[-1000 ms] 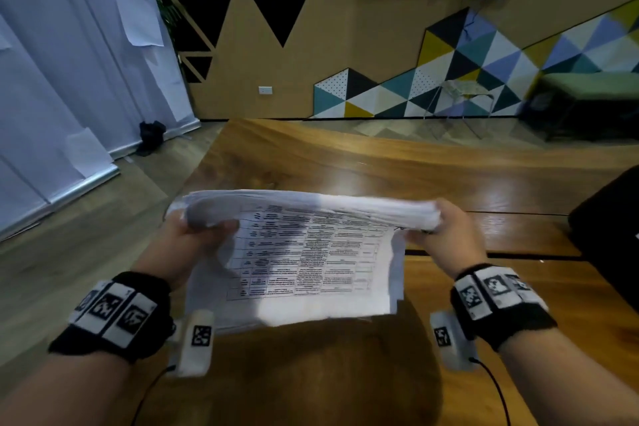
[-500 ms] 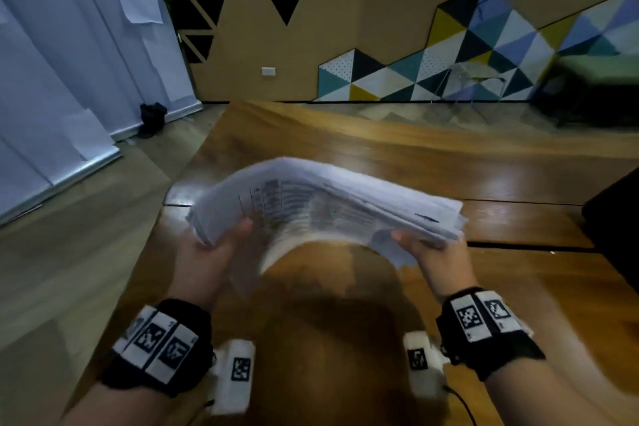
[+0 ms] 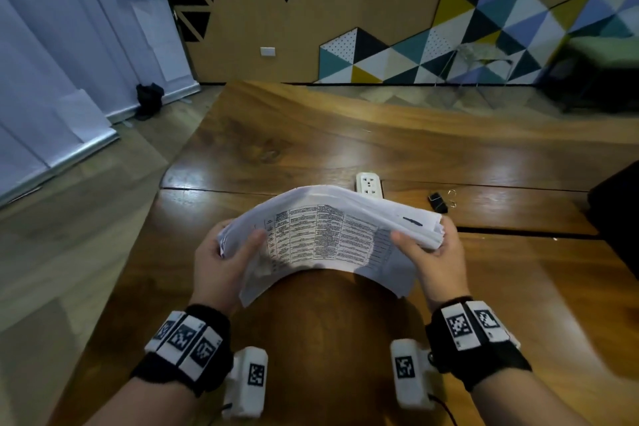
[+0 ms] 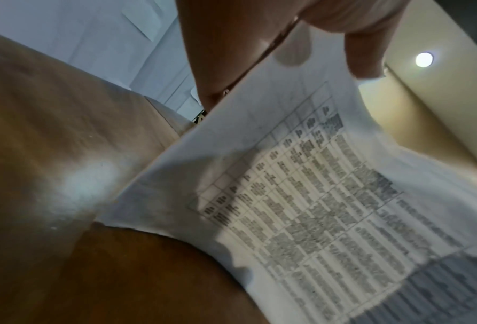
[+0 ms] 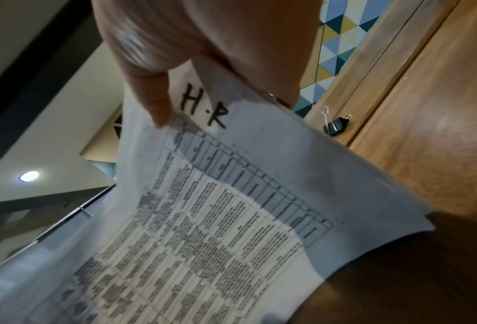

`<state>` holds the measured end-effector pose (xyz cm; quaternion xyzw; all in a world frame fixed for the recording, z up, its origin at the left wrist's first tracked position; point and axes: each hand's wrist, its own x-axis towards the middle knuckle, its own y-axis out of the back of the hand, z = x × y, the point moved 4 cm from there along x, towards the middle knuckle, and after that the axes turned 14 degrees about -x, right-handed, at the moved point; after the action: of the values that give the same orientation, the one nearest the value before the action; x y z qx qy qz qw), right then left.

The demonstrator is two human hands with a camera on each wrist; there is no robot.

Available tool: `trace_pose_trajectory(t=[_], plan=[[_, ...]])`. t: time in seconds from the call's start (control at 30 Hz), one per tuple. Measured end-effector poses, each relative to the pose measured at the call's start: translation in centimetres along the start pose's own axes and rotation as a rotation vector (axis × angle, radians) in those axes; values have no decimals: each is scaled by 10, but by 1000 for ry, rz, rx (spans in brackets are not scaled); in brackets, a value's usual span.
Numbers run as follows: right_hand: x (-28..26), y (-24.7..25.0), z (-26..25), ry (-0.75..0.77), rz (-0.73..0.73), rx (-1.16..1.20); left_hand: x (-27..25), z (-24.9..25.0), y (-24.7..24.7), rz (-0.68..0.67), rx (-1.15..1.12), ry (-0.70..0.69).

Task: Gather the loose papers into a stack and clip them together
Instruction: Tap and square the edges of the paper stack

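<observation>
A thick stack of white papers (image 3: 332, 235) with printed tables hangs above the wooden table (image 3: 311, 142), bowed downward toward me. My left hand (image 3: 235, 249) grips its left end, thumb on the near face. My right hand (image 3: 425, 245) grips the right end in the same way. The left wrist view shows the printed sheet (image 4: 314, 197) pinched under my fingers. In the right wrist view the papers (image 5: 217, 219) carry handwritten "H.R" by my thumb. A black binder clip (image 3: 438, 201) lies on the table beyond my right hand; the same binder clip (image 5: 335, 127) appears in the right wrist view.
A white power socket (image 3: 369, 184) is set into the table just behind the papers. A dark object (image 3: 619, 218) sits at the table's right edge. The table's left edge drops to the floor (image 3: 69, 218). A patterned wall stands at the far end.
The stack has come down and tipped from upright to nearly flat, its lower edge swinging toward me. Both hands kept their grip. The head view dropped, revealing socket and binder clip.
</observation>
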<state>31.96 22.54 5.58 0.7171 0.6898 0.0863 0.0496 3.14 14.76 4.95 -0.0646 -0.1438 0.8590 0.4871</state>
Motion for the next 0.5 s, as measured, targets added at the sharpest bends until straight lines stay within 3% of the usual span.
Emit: trace_pose_trajectory(t=[0.23, 0.5], plan=[[-5, -5, -20, -88, 215, 106, 3, 6, -6, 188, -60, -30], [4, -7, -21, -212, 308, 144, 4, 6, -2, 171, -77, -27]])
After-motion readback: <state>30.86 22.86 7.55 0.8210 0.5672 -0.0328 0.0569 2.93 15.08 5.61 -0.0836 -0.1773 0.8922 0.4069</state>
